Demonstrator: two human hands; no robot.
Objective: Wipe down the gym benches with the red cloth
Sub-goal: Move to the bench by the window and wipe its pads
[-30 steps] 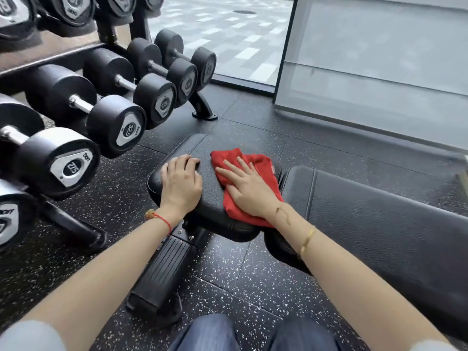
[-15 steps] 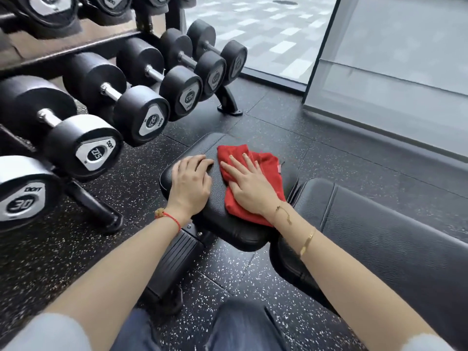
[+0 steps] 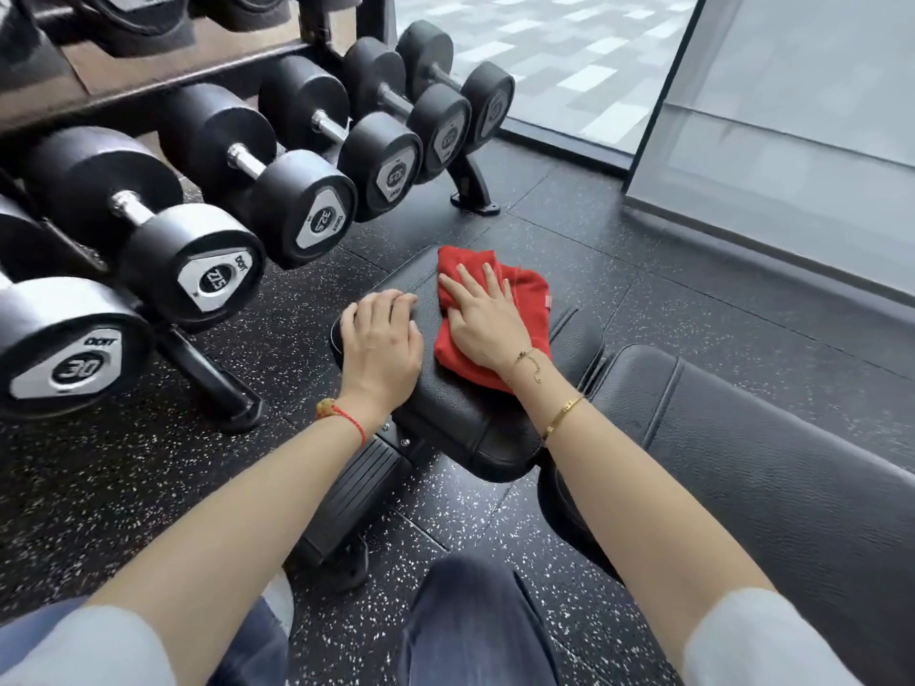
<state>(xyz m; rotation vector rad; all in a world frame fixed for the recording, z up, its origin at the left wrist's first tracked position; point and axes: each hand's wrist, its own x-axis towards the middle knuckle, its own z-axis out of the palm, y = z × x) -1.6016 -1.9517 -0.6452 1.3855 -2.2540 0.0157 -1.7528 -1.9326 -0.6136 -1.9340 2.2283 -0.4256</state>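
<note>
Red cloth (image 3: 495,309) lies flat under your right grip (image 3: 487,321), fingers straight, pressing it onto the bench seat pad (image 3: 460,418). Left grip (image 3: 381,339), just beside, rests loosely on the pad. Beyond, the long backrest pad (image 3: 767,438) likely remains unwiped.

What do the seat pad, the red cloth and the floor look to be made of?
Seat pad: black vinyl or faux leather, by its fine grain and soft sheen.
Red cloth: soft matte fabric, possibly microfibre; it folds and bunches.
Floor: likely rubber gym tiles, black with white flecks and visible seams.
</note>
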